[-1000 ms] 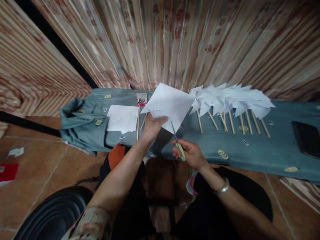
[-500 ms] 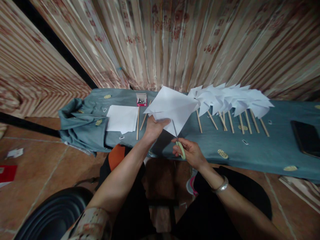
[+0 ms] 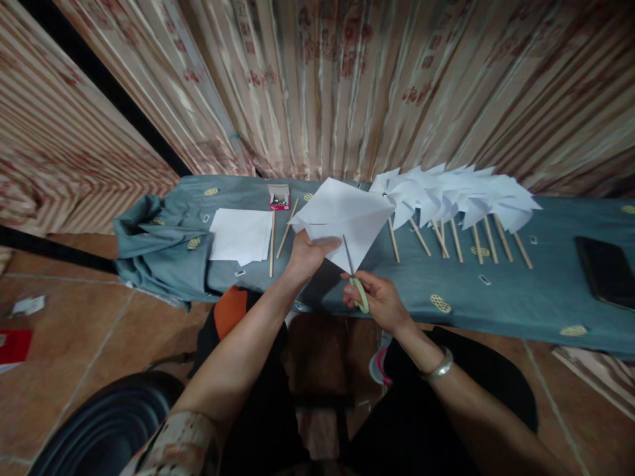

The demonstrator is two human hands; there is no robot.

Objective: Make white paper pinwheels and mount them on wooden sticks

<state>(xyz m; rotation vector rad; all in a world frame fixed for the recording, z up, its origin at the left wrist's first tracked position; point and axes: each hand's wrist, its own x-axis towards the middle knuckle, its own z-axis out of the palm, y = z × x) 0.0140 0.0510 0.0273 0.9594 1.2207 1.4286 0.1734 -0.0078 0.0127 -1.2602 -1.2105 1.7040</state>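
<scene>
A square sheet of white paper (image 3: 354, 211) is held up over the bench, one corner pointing toward me. My left hand (image 3: 310, 254) is closed on its left side, with the thumb on top. A slit runs in from the sheet's left corner. In my right hand (image 3: 380, 301) is a pair of scissors with light green handles (image 3: 360, 296). Their blade lies over the near corner of the sheet, pointing away from me; the other blade is hidden. To the right, several white paper pinwheels (image 3: 456, 195) on wooden sticks lie overlapping in a row.
A stack of white paper (image 3: 239, 235) lies at left, beside loose wooden sticks (image 3: 272, 246). Behind them stands a small red box (image 3: 279, 198) of metal pins. A dark phone (image 3: 605, 271) rests on the right of the cloth-covered bench (image 3: 411, 287). A pleated curtain (image 3: 317, 86) hangs behind.
The far corner of the sheet has dipped slightly toward me. Both hands keep nearly the same place, and the scissors stay at the near corner.
</scene>
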